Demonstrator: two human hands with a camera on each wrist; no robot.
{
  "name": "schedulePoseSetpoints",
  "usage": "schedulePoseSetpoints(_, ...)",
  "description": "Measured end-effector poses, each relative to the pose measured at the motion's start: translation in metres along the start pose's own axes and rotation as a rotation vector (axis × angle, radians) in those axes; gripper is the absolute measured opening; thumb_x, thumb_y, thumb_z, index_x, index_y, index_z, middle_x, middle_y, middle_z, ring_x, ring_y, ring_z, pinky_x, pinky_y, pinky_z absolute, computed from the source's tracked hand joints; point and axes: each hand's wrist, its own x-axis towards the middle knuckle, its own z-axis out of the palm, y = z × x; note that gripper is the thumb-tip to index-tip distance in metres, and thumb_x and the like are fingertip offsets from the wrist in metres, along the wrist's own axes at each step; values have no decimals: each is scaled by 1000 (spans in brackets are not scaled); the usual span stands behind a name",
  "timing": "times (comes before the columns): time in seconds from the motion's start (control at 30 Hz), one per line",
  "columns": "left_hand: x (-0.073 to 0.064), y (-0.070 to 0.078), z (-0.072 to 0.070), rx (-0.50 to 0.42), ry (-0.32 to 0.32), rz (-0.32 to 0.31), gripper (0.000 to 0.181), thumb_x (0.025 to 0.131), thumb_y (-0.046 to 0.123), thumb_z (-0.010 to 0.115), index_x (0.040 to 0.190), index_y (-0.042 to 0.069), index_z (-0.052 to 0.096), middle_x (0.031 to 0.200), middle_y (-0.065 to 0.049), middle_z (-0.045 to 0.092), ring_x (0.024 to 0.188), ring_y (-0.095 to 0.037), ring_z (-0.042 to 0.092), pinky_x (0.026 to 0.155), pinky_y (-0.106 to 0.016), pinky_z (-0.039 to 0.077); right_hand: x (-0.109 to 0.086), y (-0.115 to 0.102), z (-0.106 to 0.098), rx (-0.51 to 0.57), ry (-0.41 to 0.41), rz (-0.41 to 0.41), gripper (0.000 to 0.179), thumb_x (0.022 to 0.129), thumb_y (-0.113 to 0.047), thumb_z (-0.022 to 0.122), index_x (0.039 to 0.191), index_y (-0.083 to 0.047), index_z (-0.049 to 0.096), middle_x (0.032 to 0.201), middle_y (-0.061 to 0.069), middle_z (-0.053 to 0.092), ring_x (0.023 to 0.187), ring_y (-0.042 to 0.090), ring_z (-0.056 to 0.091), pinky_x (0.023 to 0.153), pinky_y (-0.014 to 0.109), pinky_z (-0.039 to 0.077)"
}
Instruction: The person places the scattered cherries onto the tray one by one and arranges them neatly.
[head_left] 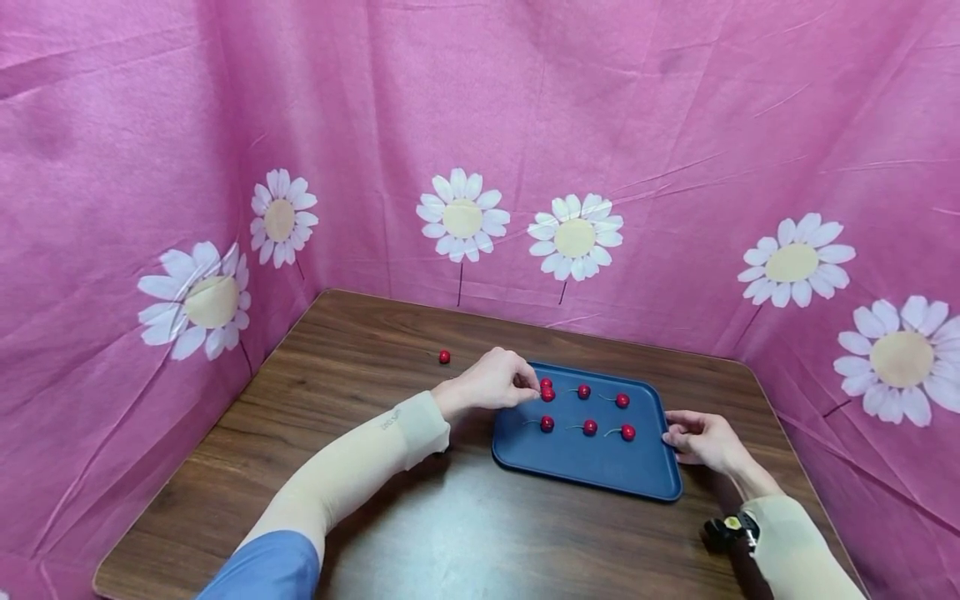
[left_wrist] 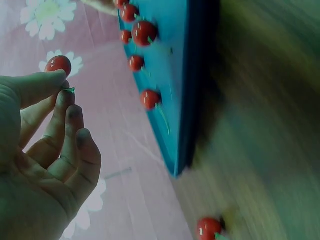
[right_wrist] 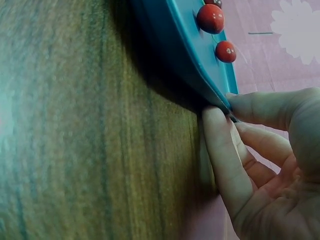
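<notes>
A red cherry (left_wrist: 59, 64) with a green stem is pinched between the thumb and fingertips of my left hand (head_left: 498, 379). That hand is over the left edge of a dark blue tray (head_left: 600, 462). Several more cherries (head_left: 590, 427) lie on the tray in two rough rows, most with their stems pointing left. At the tray's right side, my right hand (head_left: 705, 439) grips the rim, thumb on top and fingers against the outer edge (right_wrist: 220, 97). One loose cherry (head_left: 445, 357) sits on the table, left of the tray and beyond my left forearm.
The tray rests on a brown wood-grain table (head_left: 247, 467). A pink cloth (head_left: 637, 100) printed with white daisies hangs behind the table and along both sides.
</notes>
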Motion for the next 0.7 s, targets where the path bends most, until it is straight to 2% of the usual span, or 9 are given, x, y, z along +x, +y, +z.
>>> schedulePoseSetpoints(0.43,34,39,45,-12,-135,36,12,106,28,79,105,21,89,84,12,77,72,1,62,68,-15,50,0,4,-1,0,7,2,61,108,-1,69,158,21,42,98,-8,75,87,-1,73,77,31,69)
schedulePoseSetpoints(0.7,45,61,72,54,-188,70,9,105,27,81,102,26,89,86,16,78,73,3,62,68,-11,49,-1,3,0,11,11,0,62,107,-2,71,157,21,42,99,-8,75,88,-1,74,76,31,69)
